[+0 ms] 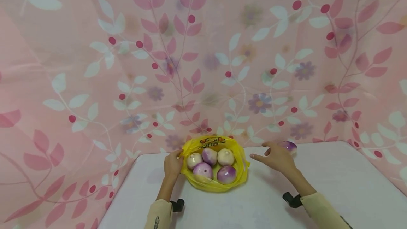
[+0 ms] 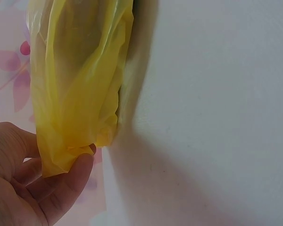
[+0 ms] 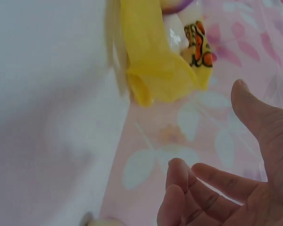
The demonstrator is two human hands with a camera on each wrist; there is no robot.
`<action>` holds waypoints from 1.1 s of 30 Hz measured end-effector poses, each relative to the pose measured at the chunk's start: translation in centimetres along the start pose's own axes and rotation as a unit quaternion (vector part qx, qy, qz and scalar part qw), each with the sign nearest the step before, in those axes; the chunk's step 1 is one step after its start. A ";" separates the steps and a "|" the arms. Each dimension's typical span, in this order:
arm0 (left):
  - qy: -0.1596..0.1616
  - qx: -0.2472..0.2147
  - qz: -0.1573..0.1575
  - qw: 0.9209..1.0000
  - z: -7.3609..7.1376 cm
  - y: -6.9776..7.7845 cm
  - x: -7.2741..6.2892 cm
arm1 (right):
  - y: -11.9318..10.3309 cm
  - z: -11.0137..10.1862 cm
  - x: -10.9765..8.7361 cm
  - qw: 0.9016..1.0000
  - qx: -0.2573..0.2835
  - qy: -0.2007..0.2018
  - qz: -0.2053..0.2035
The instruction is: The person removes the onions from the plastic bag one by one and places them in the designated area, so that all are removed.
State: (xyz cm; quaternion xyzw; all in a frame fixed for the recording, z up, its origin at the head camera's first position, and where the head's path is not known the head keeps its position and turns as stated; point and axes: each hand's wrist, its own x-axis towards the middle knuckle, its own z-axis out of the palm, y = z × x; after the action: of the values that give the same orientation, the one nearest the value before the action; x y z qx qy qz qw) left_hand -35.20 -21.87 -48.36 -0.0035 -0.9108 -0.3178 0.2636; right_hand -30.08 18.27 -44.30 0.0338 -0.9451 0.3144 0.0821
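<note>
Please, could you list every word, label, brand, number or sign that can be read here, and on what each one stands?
Nothing can be read for certain.
Bag: black and orange print, too creased and blurred to read.
Left sleeve: dark mark, too small to say if it is writing.
Right sleeve: dark mark, also too small.

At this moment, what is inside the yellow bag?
Five round purple-and-white vegetables show through the open mouth of the yellow bag, whose edge the left hand pinches. Anything beneath them is covered.
</note>
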 end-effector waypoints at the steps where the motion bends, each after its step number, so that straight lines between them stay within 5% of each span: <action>1: 0.001 0.001 0.000 1.000 0.0 0.0 0.0 | -0.2 0.2 -0.1 1.000 0.001 -0.003 -0.002; 33: 0.005 -0.007 0.000 1.000 0.0 -0.2 0.0 | -6.2 5.9 -2.0 0.997 0.033 -0.070 -0.024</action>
State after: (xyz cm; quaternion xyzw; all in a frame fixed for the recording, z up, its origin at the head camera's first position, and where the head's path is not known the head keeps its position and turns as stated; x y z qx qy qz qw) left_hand -35.22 -22.08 -48.49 -0.0037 -0.9074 -0.3237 0.2680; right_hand -28.17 9.84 -45.66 0.0809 -0.9366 0.3402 0.0218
